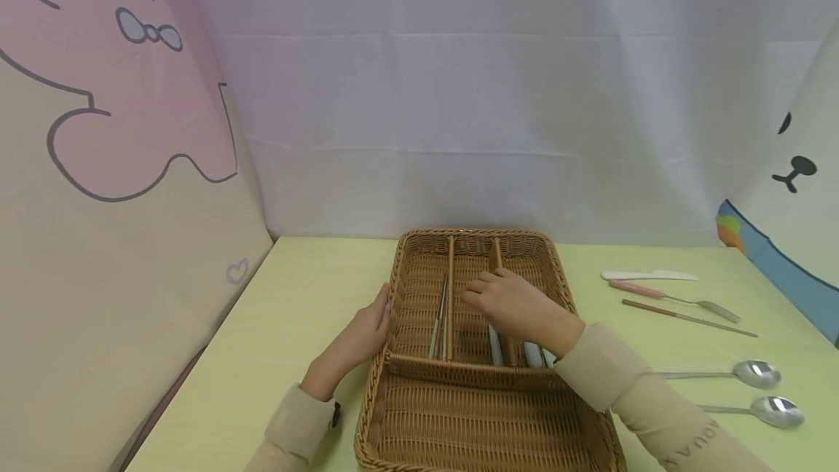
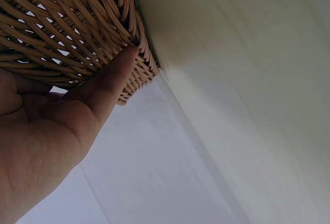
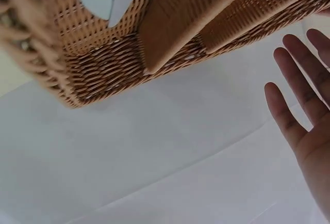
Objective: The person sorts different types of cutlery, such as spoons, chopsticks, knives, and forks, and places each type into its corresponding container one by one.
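Observation:
A brown wicker basket [image 1: 485, 425] has long compartments side by side at the back and a wide one in front. My left hand [image 1: 362, 333] rests on its left outer wall, fingers extended along the weave in the left wrist view. Over the middle back compartment hovers my right hand [image 1: 514, 304]; the right wrist view shows its fingers spread and holding nothing. Thin sticks [image 1: 438, 323] lie in the left compartment. A pale flat utensil [image 1: 494, 347] lies in the middle one, partly hidden by the hand. Whitish utensils [image 1: 534, 355] show in the right compartment.
To the basket's right on the pale yellow table [image 1: 314, 275] lie a white knife [image 1: 649, 275], a pink-handled fork [image 1: 639, 288], a single stick [image 1: 688, 317], an upper spoon [image 1: 757, 374] and a lower spoon [image 1: 778, 411]. A white cloth [image 1: 419, 130] hangs behind.

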### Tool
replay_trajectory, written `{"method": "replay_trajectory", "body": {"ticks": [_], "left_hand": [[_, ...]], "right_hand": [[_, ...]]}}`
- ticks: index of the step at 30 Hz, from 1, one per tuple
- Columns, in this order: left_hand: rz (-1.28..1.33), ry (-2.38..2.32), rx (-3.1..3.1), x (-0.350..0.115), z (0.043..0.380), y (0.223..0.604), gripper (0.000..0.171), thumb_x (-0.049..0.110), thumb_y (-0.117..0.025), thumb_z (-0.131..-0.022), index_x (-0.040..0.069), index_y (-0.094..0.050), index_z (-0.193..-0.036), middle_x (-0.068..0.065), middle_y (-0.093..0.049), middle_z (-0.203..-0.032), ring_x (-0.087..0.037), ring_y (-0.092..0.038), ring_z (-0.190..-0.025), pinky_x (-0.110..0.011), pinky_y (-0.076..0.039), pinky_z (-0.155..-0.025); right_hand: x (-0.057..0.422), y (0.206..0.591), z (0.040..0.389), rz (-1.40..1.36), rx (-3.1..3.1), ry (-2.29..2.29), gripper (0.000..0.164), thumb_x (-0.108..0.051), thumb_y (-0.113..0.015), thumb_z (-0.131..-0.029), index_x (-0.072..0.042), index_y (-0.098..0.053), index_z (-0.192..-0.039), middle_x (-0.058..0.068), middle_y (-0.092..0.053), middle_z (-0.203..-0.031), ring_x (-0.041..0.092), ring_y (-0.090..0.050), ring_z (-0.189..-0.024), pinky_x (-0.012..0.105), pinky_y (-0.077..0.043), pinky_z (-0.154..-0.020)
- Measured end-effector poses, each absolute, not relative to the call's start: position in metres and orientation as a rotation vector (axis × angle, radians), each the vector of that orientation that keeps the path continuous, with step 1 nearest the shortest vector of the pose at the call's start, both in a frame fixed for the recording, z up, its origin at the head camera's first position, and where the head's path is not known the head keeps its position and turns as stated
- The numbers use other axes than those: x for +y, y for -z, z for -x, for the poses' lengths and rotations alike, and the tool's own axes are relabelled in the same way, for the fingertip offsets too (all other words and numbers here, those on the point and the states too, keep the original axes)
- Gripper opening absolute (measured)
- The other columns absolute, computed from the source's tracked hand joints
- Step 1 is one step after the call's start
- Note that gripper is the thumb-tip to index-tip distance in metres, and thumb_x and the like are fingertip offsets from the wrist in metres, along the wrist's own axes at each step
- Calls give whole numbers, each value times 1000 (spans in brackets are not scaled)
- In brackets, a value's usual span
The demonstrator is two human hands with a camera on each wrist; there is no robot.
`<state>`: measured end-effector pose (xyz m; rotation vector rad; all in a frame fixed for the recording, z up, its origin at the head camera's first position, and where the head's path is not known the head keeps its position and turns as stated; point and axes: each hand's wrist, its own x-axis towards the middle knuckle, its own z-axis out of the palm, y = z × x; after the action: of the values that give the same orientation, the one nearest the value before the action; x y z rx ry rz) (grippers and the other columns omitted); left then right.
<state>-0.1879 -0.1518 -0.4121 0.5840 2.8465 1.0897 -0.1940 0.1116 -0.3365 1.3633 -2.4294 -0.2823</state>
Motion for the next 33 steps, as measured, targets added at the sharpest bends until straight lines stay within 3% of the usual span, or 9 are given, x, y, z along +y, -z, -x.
{"method": "replay_trajectory", "body": {"ticks": [8,15,22,27,33], "left_hand": [[-564,-1101,2833,-151,188,412,50,14,-22,-102,-8,-4,-142,-5,-46,-65,-11,-35,-45,-47,-44,-91],[-566,-1108,2823,-151,188,412,50,15,-22,-102,-9,-4,-142,1,-41,-55,-7,-25,-37,-43,-46,-83],[-575,-1098,2834,-152,188,414,49,14,-21,-102,-9,-4,-142,5,-35,-48,-7,-23,-36,-41,-47,-77],[-575,-1095,2835,-152,188,414,49,14,-20,-102,-8,-4,-142,4,-37,-49,-6,-24,-36,-40,-47,-77],[-579,-1100,2837,-152,188,414,49,14,-21,-102,-9,-4,-142,5,-33,-47,-6,-21,-37,-41,-46,-79]], "right_hand": [[141,336,203,-1261,-2389,154,20,-4,-70,-74,-8,-66,-94,5,-68,-91,21,-61,-85,39,-54,-72],[170,342,213,-1124,-2475,120,20,-4,-65,-78,-7,-65,-97,8,-68,-93,25,-60,-87,43,-54,-72],[201,347,218,-998,-2597,108,22,-4,-70,-74,-6,-65,-95,8,-67,-87,27,-60,-80,50,-51,-72],[221,352,220,-925,-2624,59,12,-3,-67,-77,-7,-65,-88,7,-66,-78,26,-58,-72,47,-51,-63],[245,361,222,-832,-2706,-11,21,5,-58,-77,-4,-67,-93,13,-68,-86,31,-60,-77,48,-51,-62]]}}
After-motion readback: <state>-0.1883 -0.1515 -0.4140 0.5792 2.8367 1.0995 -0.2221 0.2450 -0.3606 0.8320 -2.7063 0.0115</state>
